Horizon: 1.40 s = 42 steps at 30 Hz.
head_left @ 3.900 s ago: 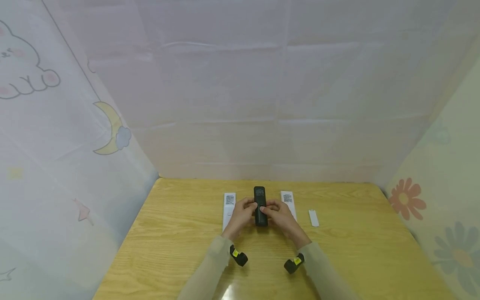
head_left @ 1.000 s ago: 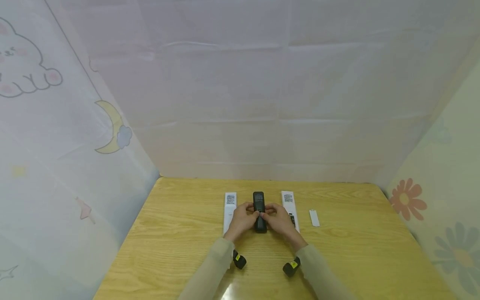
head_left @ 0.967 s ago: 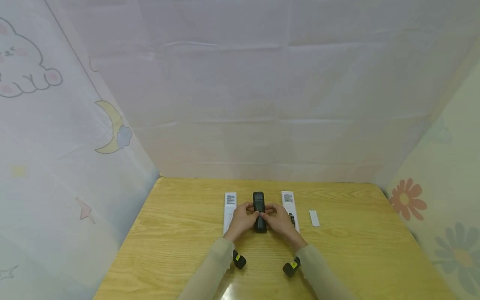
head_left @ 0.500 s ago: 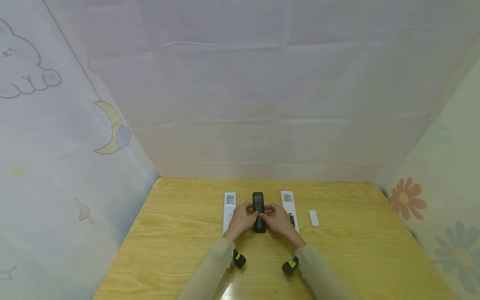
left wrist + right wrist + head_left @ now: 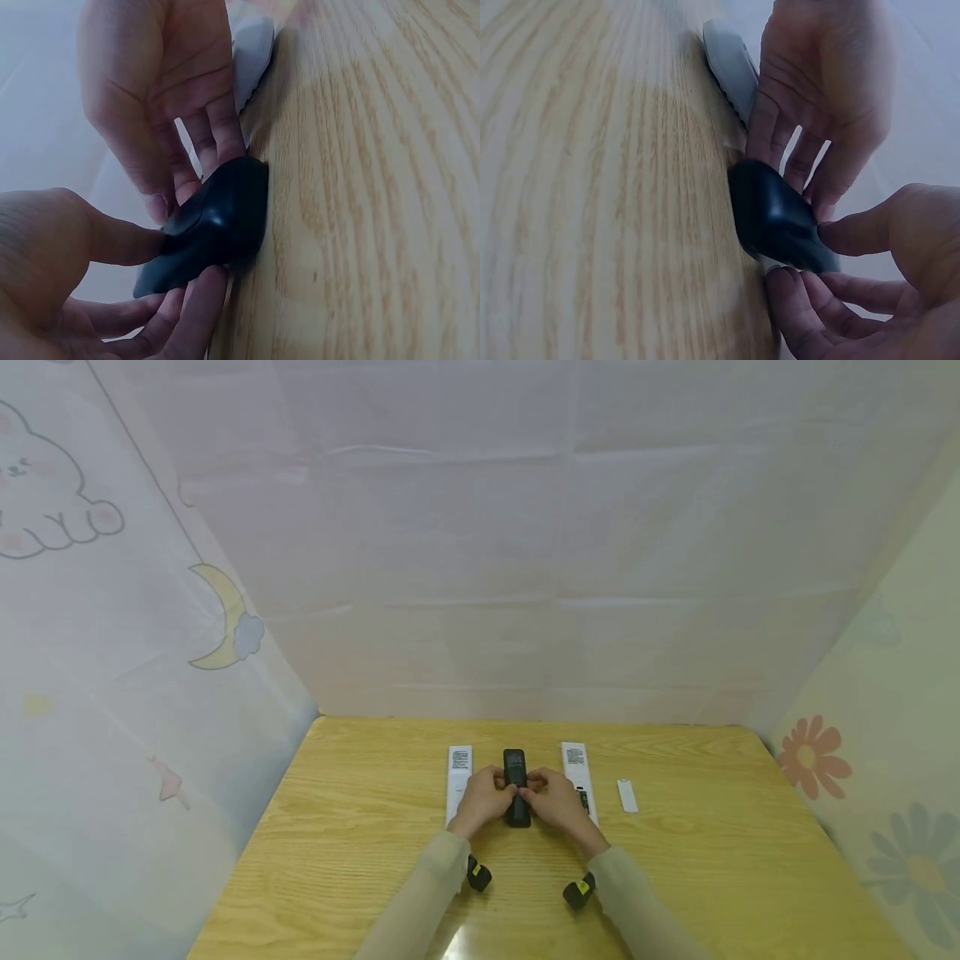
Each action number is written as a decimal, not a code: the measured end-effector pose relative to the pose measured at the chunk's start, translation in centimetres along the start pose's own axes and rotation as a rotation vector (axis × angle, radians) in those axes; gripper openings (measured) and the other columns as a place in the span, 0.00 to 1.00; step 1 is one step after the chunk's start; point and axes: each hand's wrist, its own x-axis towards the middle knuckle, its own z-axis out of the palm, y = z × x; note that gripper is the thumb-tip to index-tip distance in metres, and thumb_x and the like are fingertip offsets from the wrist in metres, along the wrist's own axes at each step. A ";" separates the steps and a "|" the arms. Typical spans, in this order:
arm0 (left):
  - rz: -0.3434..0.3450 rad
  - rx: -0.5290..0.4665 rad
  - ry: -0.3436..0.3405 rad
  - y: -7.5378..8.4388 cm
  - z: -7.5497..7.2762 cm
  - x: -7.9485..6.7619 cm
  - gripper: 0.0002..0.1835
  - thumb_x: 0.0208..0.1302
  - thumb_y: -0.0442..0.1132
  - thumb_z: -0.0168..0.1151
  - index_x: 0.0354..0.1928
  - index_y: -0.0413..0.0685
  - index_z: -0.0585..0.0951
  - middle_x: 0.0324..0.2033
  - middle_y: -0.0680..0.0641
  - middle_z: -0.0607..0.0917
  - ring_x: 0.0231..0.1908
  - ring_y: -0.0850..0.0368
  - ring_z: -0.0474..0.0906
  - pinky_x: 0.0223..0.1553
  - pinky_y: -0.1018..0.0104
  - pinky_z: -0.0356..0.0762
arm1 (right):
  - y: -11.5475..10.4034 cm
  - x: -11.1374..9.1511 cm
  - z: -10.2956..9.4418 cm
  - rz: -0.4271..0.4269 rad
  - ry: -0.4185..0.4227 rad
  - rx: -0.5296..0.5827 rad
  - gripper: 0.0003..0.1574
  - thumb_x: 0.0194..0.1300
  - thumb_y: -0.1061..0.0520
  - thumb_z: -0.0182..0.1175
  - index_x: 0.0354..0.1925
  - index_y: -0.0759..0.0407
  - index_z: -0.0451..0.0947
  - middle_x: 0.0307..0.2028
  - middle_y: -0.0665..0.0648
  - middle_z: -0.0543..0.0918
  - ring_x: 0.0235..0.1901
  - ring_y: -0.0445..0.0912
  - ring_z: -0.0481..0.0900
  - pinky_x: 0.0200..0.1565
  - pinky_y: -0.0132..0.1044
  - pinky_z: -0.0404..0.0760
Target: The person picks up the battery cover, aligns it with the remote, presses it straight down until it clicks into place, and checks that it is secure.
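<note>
A black remote control (image 5: 516,814) lies back side up between both hands in the middle of the table, its long side pointing away from me. My left hand (image 5: 482,797) grips its left edge, thumb on the back and fingers along the side. From the other side my right hand (image 5: 557,799) holds it the same way, the two thumb tips nearly meeting on the back. In the left wrist view the near end of the remote (image 5: 232,210) is close against the wood. The right wrist view shows fingers (image 5: 791,300) curled by its lower edge.
A white remote (image 5: 460,760) with a printed label lies to the left. Another white remote (image 5: 576,756) at right has a dark open battery compartment, partly behind the right hand. A small white battery cover (image 5: 627,796) lies farther right. Patterned cloth walls (image 5: 480,610) border the table.
Since the earliest frame, the black remote and both thumbs have come nearer to me, uncovering the right white remote's compartment. Over the last second the black remote has slid slightly left and nearer.
</note>
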 end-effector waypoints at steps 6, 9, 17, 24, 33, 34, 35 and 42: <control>-0.028 0.084 -0.004 0.2 0.0 0.2 0.21 0.73 0.43 0.69 0.59 0.37 0.83 0.43 0.46 0.88 0.41 0.56 0.84 0.44 0.60 0.85 | 0.2 -0.1 -0.8 -0.025 0.054 -0.009 0.20 0.71 0.60 0.68 0.58 0.68 0.83 0.42 0.60 0.87 0.41 0.50 0.85 0.46 0.46 0.83; -0.039 0.118 -0.001 0.3 0.1 0.3 0.21 0.73 0.45 0.69 0.60 0.37 0.83 0.45 0.44 0.88 0.43 0.54 0.84 0.46 0.56 0.86 | 0.3 0.0 -1.4 -0.026 0.065 0.009 0.20 0.72 0.60 0.68 0.58 0.68 0.83 0.43 0.60 0.87 0.40 0.49 0.86 0.44 0.43 0.83; -0.034 0.149 -0.015 0.5 -0.2 0.3 0.21 0.74 0.46 0.68 0.58 0.36 0.83 0.46 0.42 0.88 0.43 0.52 0.85 0.46 0.54 0.87 | 0.9 0.3 -2.7 -0.053 0.077 0.022 0.21 0.73 0.60 0.68 0.59 0.69 0.81 0.44 0.61 0.86 0.44 0.53 0.88 0.47 0.46 0.88; -0.008 0.180 0.000 0.3 -0.2 0.2 0.19 0.72 0.45 0.69 0.56 0.37 0.85 0.47 0.43 0.89 0.48 0.50 0.86 0.51 0.53 0.87 | 1.0 0.2 -3.8 -0.056 0.086 0.046 0.22 0.73 0.60 0.68 0.60 0.70 0.80 0.46 0.64 0.87 0.48 0.59 0.89 0.49 0.49 0.90; 0.000 0.166 -0.015 0.2 -0.4 0.1 0.20 0.75 0.46 0.67 0.58 0.38 0.84 0.46 0.45 0.87 0.42 0.55 0.81 0.45 0.57 0.85 | 1.7 0.0 -5.4 -0.070 0.093 0.044 0.22 0.76 0.59 0.66 0.62 0.69 0.80 0.48 0.65 0.86 0.48 0.60 0.89 0.45 0.46 0.90; 0.003 0.161 -0.014 0.2 -0.4 0.1 0.20 0.75 0.46 0.67 0.57 0.38 0.84 0.45 0.46 0.86 0.41 0.55 0.80 0.43 0.59 0.84 | 1.8 -0.1 -5.6 -0.069 0.087 0.046 0.22 0.76 0.59 0.66 0.62 0.69 0.79 0.48 0.65 0.86 0.48 0.60 0.89 0.44 0.45 0.90; 0.005 0.156 -0.014 0.2 -0.5 0.1 0.20 0.75 0.46 0.67 0.57 0.38 0.84 0.44 0.47 0.86 0.40 0.56 0.79 0.41 0.61 0.82 | 1.8 -0.1 -5.9 -0.067 0.084 0.047 0.22 0.76 0.58 0.65 0.62 0.69 0.79 0.49 0.65 0.86 0.49 0.60 0.89 0.43 0.44 0.90; 0.018 0.129 0.000 0.6 -0.5 -0.1 0.19 0.75 0.45 0.66 0.58 0.39 0.82 0.43 0.48 0.85 0.39 0.57 0.79 0.40 0.61 0.82 | 2.3 -0.4 -7.1 -0.056 0.082 0.026 0.23 0.76 0.58 0.66 0.63 0.68 0.80 0.49 0.65 0.86 0.49 0.60 0.88 0.43 0.42 0.89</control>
